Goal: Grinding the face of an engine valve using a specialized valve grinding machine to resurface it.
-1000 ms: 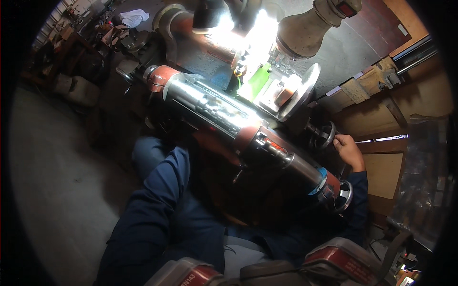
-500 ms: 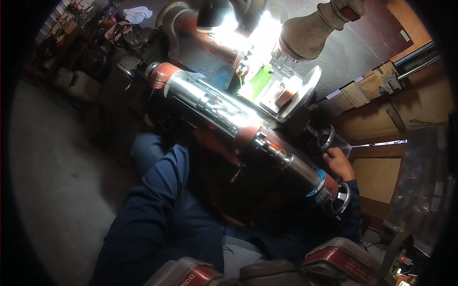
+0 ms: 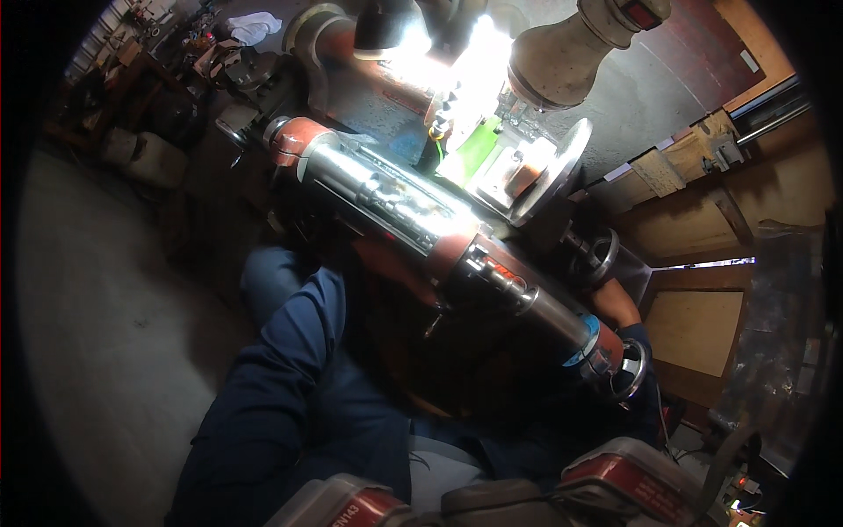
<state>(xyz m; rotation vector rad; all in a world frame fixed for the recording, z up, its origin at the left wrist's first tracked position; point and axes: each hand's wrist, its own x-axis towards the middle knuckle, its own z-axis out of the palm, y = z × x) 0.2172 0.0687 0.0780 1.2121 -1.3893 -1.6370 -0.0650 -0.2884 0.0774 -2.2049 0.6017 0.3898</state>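
A long machine column (image 3: 386, 189) with red collars and a bright steel middle runs slantwise across the view. Beyond its right half is a small handwheel (image 3: 604, 255). My right hand (image 3: 617, 305) is closed at the lower rim of that wheel, its fingertips lost in shadow. My left arm (image 3: 263, 378), in a dark blue sleeve, reaches up beneath the column. In deep shade there, my left hand (image 3: 392, 263) is dimly visible near a small lever (image 3: 434, 325); its fingers cannot be made out.
Behind the column, a round steel disc (image 3: 562, 171) stands beside a bright green piece (image 3: 474, 151) under a glaring lamp. A beige machine housing (image 3: 558, 57) hangs above. Another handwheel (image 3: 630, 367) ends the column. Wooden panels (image 3: 694, 329) line the right; grey floor (image 3: 114, 325) lies left.
My right hand has shifted slightly down and behind the small handwheel, and more of it is in shadow. My left arm has hardly moved.
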